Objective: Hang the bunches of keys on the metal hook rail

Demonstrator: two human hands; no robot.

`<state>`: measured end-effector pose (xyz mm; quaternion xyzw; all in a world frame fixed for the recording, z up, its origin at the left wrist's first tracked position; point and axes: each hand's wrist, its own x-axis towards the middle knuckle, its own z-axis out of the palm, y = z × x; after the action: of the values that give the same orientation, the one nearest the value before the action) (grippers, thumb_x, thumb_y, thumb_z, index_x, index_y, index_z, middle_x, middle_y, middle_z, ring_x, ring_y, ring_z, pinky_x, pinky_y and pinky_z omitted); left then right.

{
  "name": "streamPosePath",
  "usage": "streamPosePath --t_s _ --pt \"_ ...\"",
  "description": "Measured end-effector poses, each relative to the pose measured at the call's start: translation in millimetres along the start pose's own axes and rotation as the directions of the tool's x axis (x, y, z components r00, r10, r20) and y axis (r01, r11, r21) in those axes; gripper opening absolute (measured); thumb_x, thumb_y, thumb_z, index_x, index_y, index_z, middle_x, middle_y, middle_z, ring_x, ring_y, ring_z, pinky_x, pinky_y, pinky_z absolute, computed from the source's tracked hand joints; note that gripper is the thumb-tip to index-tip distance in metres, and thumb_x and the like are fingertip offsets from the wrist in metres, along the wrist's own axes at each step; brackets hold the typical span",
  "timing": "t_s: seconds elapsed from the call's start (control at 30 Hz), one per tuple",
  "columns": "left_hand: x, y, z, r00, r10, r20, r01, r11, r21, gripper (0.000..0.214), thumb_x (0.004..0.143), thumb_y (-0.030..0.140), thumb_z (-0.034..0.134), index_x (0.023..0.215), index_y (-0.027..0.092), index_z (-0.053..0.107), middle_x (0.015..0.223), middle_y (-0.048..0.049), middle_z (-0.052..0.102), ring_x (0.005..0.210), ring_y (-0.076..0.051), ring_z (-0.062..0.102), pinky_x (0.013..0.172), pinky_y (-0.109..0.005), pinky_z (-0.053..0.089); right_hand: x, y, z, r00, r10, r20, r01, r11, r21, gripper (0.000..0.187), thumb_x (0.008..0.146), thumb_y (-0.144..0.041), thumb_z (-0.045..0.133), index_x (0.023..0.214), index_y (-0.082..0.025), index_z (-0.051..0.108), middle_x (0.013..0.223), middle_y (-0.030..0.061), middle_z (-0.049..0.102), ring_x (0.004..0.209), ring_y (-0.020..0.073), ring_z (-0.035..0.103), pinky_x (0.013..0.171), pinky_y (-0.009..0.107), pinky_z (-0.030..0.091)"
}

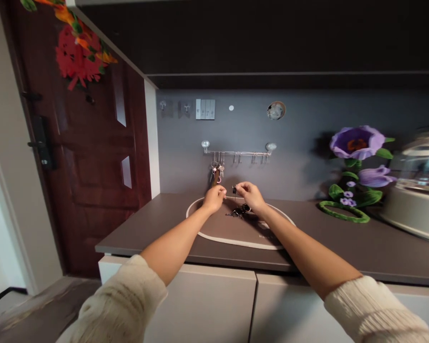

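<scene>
My right hand (pixel 250 195) is raised over the mat, its fingers pinching a small dark keychain (pixel 234 189). A thin strand seems to hang from it toward the bunch of keys (pixel 238 212) lying below. To its left, my left hand (pixel 214 198) has thumb and fingers drawn together; what they hold, if anything, is too small to make out. Behind that hand, other keys (pixel 220 170) with a brown and pink attachment hang from the left end of the clear hook rail (pixel 239 153). The brown mat (pixel 214 228) has a pale rim.
The mat lies on a dark countertop (pixel 150 228) above pale cabinets. Purple artificial flowers (pixel 357 143) and a white appliance with a clear dome (pixel 414 205) stand at right. A dark upper cabinet (pixel 257 43) overhangs. A red-brown door (pixel 89 190) is at left.
</scene>
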<state>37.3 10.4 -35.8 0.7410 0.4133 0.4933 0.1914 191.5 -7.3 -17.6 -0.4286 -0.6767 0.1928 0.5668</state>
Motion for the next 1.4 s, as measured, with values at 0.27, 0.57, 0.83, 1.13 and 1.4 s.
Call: streamPosePath --t_s 0.27,0.57,0.83,1.13,1.4 --pt "-2 5 -4.2 0.998 -0.055 -0.039 0.061 0.985 0.159 0.018 0.081 0.022 0.04 0.078 0.018 0.058 0.074 -0.0034 0.066 0.071 -0.013 0.059 0.071 -0.025 0.042 41 -12 2 0.994 0.059 -0.089 -0.058 0.998 0.022 0.011 0.07 -0.026 0.049 0.07 -0.016 0.052 0.06 -0.0018 0.053 0.055 0.0091 0.049 0.062 0.025 0.045" --pt "0 8 -10.4 0.986 -0.109 -0.125 0.134 0.968 0.211 0.02 0.082 0.022 0.041 0.076 0.019 0.06 0.076 -0.0055 0.066 0.073 -0.015 0.06 0.068 -0.025 0.041 97 -33 14 0.99 0.018 -0.137 -0.036 0.99 -0.133 0.01 0.071 -0.019 0.048 0.068 -0.013 0.056 0.063 0.0012 0.058 0.057 0.0087 0.054 0.059 0.021 0.044" --pt "-1 17 -17.0 0.966 -0.193 -0.174 0.234 0.937 0.258 0.022 0.082 0.021 0.039 0.078 0.02 0.061 0.084 -0.0058 0.067 0.079 -0.016 0.06 0.071 -0.025 0.041 119 -44 29 0.975 0.127 -0.181 -0.159 0.972 -0.175 0.011 0.074 -0.014 0.047 0.069 -0.013 0.057 0.065 0.0027 0.061 0.056 0.0079 0.056 0.056 0.019 0.045" --pt "1 15 -16.9 0.965 -0.187 -0.182 0.228 0.943 0.242 0.022 0.081 0.021 0.04 0.077 0.019 0.061 0.082 -0.0062 0.067 0.077 -0.016 0.06 0.07 -0.026 0.041 118 -52 38 0.943 0.259 -0.207 -0.269 0.963 -0.019 0.011 0.071 -0.006 0.049 0.064 -0.013 0.054 0.055 0.0003 0.054 0.046 0.008 0.053 0.049 0.022 0.049" --pt "2 12 -15.5 0.968 -0.174 -0.178 0.216 0.944 0.248 0.022 0.081 0.02 0.039 0.077 0.019 0.06 0.082 -0.0065 0.067 0.078 -0.017 0.059 0.07 -0.026 0.041 117 -44 41 0.914 0.321 -0.249 -0.324 0.946 0.03 0.013 0.071 -0.004 0.048 0.063 -0.013 0.055 0.05 0.0003 0.051 0.043 0.0094 0.053 0.046 0.023 0.05"
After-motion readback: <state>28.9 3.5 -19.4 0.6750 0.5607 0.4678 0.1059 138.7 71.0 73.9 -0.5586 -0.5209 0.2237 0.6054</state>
